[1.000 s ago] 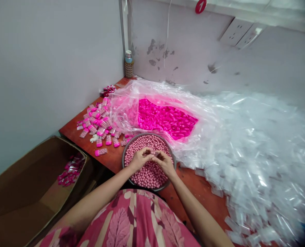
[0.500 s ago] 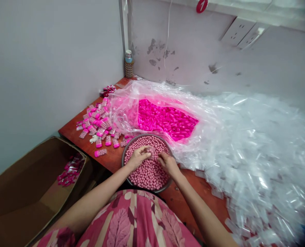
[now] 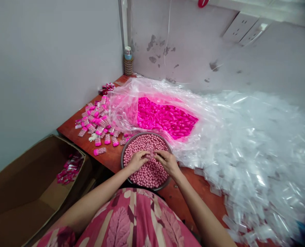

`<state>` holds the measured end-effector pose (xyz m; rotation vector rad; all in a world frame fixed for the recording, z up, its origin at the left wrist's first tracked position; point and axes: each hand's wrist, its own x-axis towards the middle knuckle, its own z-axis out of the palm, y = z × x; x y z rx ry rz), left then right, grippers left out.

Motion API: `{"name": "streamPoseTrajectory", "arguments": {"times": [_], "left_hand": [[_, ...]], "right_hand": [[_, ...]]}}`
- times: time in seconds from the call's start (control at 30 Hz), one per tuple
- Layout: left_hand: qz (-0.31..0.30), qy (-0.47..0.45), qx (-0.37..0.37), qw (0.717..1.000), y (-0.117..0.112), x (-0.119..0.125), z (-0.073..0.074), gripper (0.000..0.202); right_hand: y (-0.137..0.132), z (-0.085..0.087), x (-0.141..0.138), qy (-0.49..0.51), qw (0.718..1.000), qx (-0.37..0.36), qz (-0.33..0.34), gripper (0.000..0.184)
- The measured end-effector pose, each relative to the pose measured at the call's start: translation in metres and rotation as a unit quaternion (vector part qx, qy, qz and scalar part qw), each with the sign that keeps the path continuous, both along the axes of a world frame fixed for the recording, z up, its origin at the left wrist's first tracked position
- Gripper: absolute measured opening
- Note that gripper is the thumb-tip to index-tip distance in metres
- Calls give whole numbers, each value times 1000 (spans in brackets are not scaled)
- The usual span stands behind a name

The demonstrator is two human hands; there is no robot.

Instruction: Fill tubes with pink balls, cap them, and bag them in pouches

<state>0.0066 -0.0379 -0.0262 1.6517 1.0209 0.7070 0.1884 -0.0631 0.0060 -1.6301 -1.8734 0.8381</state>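
Note:
A dark round bowl (image 3: 122,164) full of pink beads (image 3: 152,176) stands at the table's front edge. Over the beads, my left hand (image 3: 137,162) pinches a small clear plastic bottle (image 3: 149,148), hard to see against the pink. From the other side, the fingers of my right hand (image 3: 168,162) close on the same bottle's near end. Whether beads are inside it I cannot tell. Just behind the bowl lies an open clear bag (image 3: 126,103) of bright pink caps (image 3: 168,116).
Bead-filled bottles with pink caps (image 3: 99,120) lie heaped at the left. A large pile of clear empty bottles (image 3: 247,151) covers the right side. A cardboard box (image 3: 16,164) holding some pink packs stands at lower left. A flask (image 3: 128,61) stands in the back corner.
My right hand has come in to the clear bottle, its fingers now touching it. The bottle has turned more upright in the view. The camera has tilted slightly down.

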Motion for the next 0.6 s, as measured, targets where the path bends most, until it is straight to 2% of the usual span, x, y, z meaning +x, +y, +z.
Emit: {"name": "streamPoseTrajectory", "arguments": {"times": [0.1,0.3,0.43,0.5,0.6], "left_hand": [[10,-23,-6,1000,-2,4,-3,26],[16,-38,-27,999,-1,2,2,27],[23,-76,-46,996,-1,3,-1,25],[15,-101,-66,993,-3,6,-4,25],[4,-126,-79,989,-5,11,-7,27]], "right_hand": [[-1,7,-5,29,999,16,2,24],[-6,3,0,68,996,30,-42,22],[-9,7,-1,83,994,42,-62,22],[-9,12,-5,79,994,65,-47,23],[-5,17,-11,51,995,90,10,25]]}}
